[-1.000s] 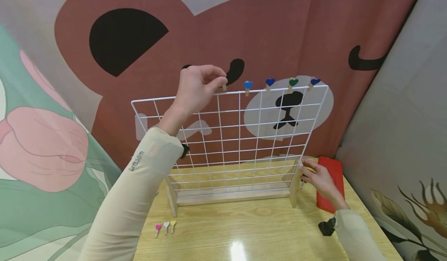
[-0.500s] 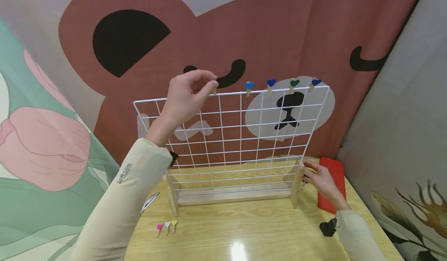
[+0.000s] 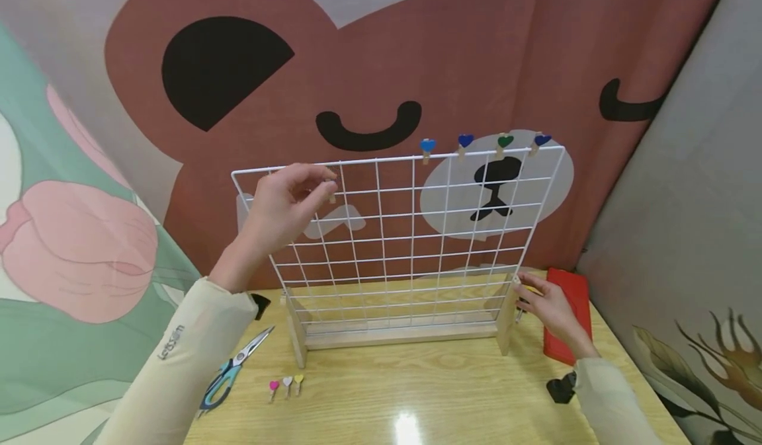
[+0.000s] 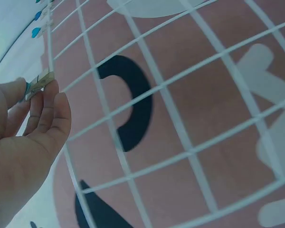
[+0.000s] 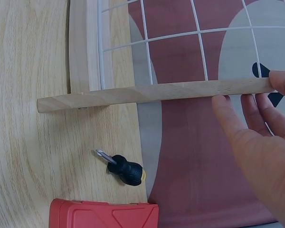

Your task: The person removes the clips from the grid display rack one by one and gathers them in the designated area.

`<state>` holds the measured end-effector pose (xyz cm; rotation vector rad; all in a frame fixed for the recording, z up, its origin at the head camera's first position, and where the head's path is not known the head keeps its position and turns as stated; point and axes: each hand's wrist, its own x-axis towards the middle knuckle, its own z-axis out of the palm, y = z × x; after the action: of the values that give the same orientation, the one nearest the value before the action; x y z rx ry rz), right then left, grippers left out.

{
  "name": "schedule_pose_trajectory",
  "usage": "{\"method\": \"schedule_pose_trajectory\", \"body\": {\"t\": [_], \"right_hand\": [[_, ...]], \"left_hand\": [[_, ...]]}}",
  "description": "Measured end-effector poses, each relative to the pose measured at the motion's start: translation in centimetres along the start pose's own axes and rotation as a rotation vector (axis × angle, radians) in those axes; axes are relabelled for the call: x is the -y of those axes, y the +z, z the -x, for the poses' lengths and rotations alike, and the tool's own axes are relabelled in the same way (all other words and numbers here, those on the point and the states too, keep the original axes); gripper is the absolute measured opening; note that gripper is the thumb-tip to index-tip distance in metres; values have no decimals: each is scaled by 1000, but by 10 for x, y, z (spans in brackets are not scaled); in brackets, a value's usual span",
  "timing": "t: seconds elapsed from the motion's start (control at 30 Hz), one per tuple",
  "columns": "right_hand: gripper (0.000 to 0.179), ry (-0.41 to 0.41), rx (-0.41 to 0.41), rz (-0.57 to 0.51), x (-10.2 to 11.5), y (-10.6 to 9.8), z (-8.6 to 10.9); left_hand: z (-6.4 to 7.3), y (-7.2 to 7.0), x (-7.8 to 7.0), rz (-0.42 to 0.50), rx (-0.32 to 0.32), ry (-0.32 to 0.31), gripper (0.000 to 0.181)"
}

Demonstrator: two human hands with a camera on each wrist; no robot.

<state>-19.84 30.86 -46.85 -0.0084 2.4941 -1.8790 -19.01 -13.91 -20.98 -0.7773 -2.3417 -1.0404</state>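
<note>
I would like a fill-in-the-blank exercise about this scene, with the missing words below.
The left hand pinches a clip, and the right hand holds the wooden post at the ____ end of the grid.
On its top bar sit ____ heart clips.
The loose clips on the table are pink, white and ____.
The case near the screwdriver is ____.

Missing words: right; four; yellow; red.

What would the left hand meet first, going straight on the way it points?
Most likely the white wire grid, with the wooden clothespin that the left hand pinches touching it first; the depth between them is unclear.
</note>
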Motion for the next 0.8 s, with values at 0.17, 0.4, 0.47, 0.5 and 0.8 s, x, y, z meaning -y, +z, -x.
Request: {"method": "schedule_pose_trajectory", "body": {"t": [0.17, 0.4, 0.47, 0.5, 0.8], "right_hand": [[61, -4, 5, -7, 0, 0, 0], [62, -4, 13, -14, 0, -1, 1], [62, -6, 13, -16, 0, -1, 1], [62, -8, 12, -16, 0, -1, 1], [60, -17, 6, -14, -1, -2, 0]], "left_hand": [[23, 1, 17, -1, 21, -46, 19], [50, 6, 44, 88, 49, -100, 17], [55, 7, 49, 107, 54, -122, 16], [57, 7, 51, 107, 57, -137, 16], [83, 15, 69, 111, 74, -230, 15]]}}
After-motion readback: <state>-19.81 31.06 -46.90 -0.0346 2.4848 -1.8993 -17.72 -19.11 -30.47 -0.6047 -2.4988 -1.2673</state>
